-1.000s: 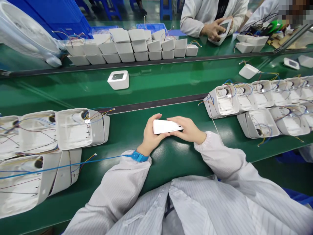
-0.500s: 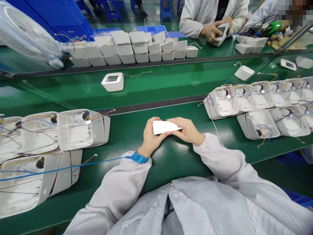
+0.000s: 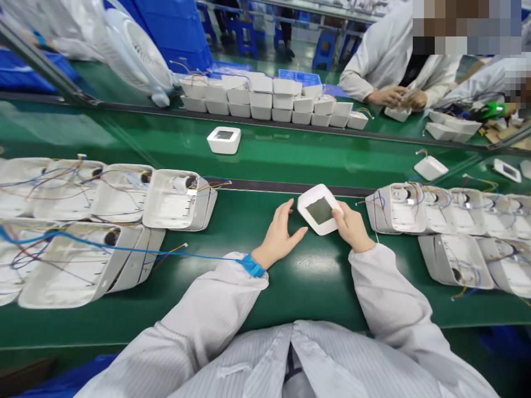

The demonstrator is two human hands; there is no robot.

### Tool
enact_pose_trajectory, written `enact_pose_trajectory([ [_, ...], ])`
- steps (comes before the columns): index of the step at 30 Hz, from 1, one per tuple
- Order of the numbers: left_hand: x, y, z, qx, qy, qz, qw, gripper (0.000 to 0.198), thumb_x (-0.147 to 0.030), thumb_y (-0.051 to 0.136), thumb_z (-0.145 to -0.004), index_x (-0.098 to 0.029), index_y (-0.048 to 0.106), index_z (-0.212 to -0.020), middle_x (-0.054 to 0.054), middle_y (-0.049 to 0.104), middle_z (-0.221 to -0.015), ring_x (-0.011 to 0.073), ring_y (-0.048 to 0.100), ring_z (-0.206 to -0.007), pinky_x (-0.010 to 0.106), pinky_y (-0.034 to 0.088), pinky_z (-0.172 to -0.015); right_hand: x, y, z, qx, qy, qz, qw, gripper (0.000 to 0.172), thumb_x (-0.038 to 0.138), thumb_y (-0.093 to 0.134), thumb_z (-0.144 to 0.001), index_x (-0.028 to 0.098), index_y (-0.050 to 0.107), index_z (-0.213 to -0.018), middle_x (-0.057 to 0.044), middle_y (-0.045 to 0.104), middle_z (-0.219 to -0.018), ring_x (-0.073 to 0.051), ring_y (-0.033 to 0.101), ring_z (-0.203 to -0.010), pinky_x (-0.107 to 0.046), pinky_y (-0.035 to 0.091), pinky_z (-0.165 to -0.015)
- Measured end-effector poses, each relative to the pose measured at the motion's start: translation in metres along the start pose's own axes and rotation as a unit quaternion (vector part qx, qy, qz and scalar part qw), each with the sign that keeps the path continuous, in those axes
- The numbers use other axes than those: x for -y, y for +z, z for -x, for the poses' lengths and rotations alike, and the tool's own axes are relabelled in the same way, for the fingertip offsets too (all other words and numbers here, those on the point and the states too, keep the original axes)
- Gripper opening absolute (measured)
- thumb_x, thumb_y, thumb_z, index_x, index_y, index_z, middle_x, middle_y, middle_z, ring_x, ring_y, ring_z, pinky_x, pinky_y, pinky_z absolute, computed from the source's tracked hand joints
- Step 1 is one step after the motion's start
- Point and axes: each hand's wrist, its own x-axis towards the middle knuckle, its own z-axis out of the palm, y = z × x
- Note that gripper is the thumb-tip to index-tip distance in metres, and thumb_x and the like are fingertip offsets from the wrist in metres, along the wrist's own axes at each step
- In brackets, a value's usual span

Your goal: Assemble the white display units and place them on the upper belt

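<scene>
Pinching the near corner of a smooth white rounded-square plastic unit (image 3: 319,210), my right hand (image 3: 352,228) has its fingers clamped on the casing, the matte grey screen tilted up towards me over the glossy green bench (image 3: 315,276). My left hand (image 3: 279,236) sits just beside it, fingers spread and holding nothing, a blue fabric wrist strap (image 3: 252,266) snug below. Open white moulded shells (image 3: 174,199) trailing thin coloured wires lie on both sides.

The left hand (image 3: 279,235) has let go of the white unit (image 3: 319,210) and now rests open just beside it, while the right hand (image 3: 352,228) alone holds it, carried farther forward and turned from edge-on to face-up.
</scene>
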Motion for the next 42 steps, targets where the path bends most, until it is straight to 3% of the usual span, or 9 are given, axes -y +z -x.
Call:
enact_pose_trajectory([
  [3, -0.003, 0.000, 0.000, 0.023, -0.001, -0.014, 1.000, 0.068, -0.035, 0.062, -0.089, -0.019, 0.031, -0.148, 0.019, 0.040, -0.147, 0.0301, 0.048, -0.133, 0.049, 0.044, -0.110, -0.013, 0.003, -0.008, -0.002, 0.134, -0.033, 0.990, 0.063, 0.069, 0.033, -0.094, 0.016, 0.067, -0.086, -0.005, 0.064, -0.058, -0.019, 0.058, -0.048, -0.030, 0.045, -0.050],
  [8, -0.005, -0.001, 0.000, 0.041, -0.004, -0.024, 0.999, 0.060, -0.032, 0.062, -0.086, -0.015, 0.043, -0.141, 0.018, 0.044, -0.144, 0.0302, 0.044, -0.137, 0.048, 0.039, -0.117, -0.022, 0.021, -0.039, -0.071, 0.198, -0.197, 0.958, 0.062, 0.075, 0.052, -0.081, 0.015, 0.065, -0.071, -0.003, 0.060, -0.054, -0.013, 0.050, -0.041, -0.026, 0.039, -0.040],
  [12, -0.003, 0.001, 0.001, 0.045, 0.006, -0.049, 0.998, 0.050, -0.033, 0.064, -0.084, -0.019, 0.055, -0.131, 0.014, 0.055, -0.136, 0.0283, 0.054, -0.128, 0.046, 0.046, -0.110, -0.017, 0.044, -0.069, -0.122, 0.145, -0.278, 0.942, 0.066, 0.072, 0.056, -0.078, 0.016, 0.067, -0.111, -0.012, 0.072, -0.103, -0.019, 0.071, -0.075, -0.032, 0.057, -0.066],
  [14, 0.000, 0.004, 0.002, 0.054, 0.013, -0.074, 0.996, 0.042, -0.035, 0.065, -0.084, -0.018, 0.062, -0.122, 0.014, 0.059, -0.132, 0.0281, 0.057, -0.124, 0.045, 0.046, -0.108, -0.012, 0.054, -0.074, -0.087, 0.108, -0.269, 0.953, 0.063, 0.066, 0.061, -0.078, 0.019, 0.066, -0.119, -0.014, 0.070, -0.116, -0.023, 0.072, -0.093, -0.039, 0.058, -0.082],
  [16, 0.003, 0.007, 0.003, 0.068, 0.022, -0.101, 0.992, 0.038, -0.037, 0.066, -0.084, -0.017, 0.066, -0.116, 0.015, 0.060, -0.131, 0.0289, 0.057, -0.125, 0.046, 0.046, -0.108, -0.007, 0.061, -0.073, -0.025, 0.056, -0.206, 0.977, 0.055, 0.062, 0.062, -0.079, 0.018, 0.071, -0.112, -0.014, 0.073, -0.111, -0.026, 0.071, -0.096, -0.045, 0.057, -0.089],
  [20, 0.005, 0.009, 0.005, 0.090, 0.023, -0.135, 0.986, 0.039, -0.040, 0.067, -0.083, -0.016, 0.069, -0.114, 0.015, 0.060, -0.134, 0.0311, 0.052, -0.132, 0.047, 0.044, -0.110, -0.001, 0.066, -0.067, 0.024, -0.035, -0.120, 0.992, 0.046, 0.058, 0.059, -0.084, 0.019, 0.074, -0.102, -0.013, 0.074, -0.104, -0.025, 0.069, -0.089, -0.043, 0.058, -0.081],
  [27, 0.002, 0.004, 0.005, 0.093, 0.017, -0.146, 0.985, 0.036, -0.037, 0.068, -0.083, -0.016, 0.070, -0.112, 0.015, 0.062, -0.133, 0.0315, 0.052, -0.132, 0.048, 0.044, -0.110, 0.000, 0.062, -0.068, 0.032, -0.055, -0.092, 0.994, 0.040, 0.053, 0.054, -0.089, 0.019, 0.073, -0.098, -0.011, 0.074, -0.097, -0.022, 0.066, -0.072, -0.038, 0.055, -0.067],
  [33, 0.002, 0.004, 0.005, 0.102, 0.016, -0.146, 0.984, 0.034, -0.038, 0.068, -0.082, -0.017, 0.071, -0.110, 0.013, 0.065, -0.129, 0.0323, 0.052, -0.132, 0.049, 0.044, -0.109, 0.002, 0.062, -0.065, 0.070, -0.104, -0.049, 0.991, 0.035, 0.047, 0.049, -0.093, 0.021, 0.073, -0.094, -0.008, 0.073, -0.090, -0.021, 0.062, -0.067, -0.037, 0.052, -0.068],
  [42, 0.005, 0.006, 0.006, 0.105, 0.024, -0.151, 0.983, 0.035, -0.041, 0.067, -0.084, -0.017, 0.070, -0.109, 0.012, 0.065, -0.127, 0.0314, 0.051, -0.133, 0.047, 0.043, -0.110, -0.001, 0.062, -0.065, 0.073, -0.100, -0.046, 0.991, 0.033, 0.047, 0.052, -0.092, 0.021, 0.072, -0.096, -0.006, 0.072, -0.088, -0.018, 0.061, -0.068, -0.033, 0.049, -0.067],
])
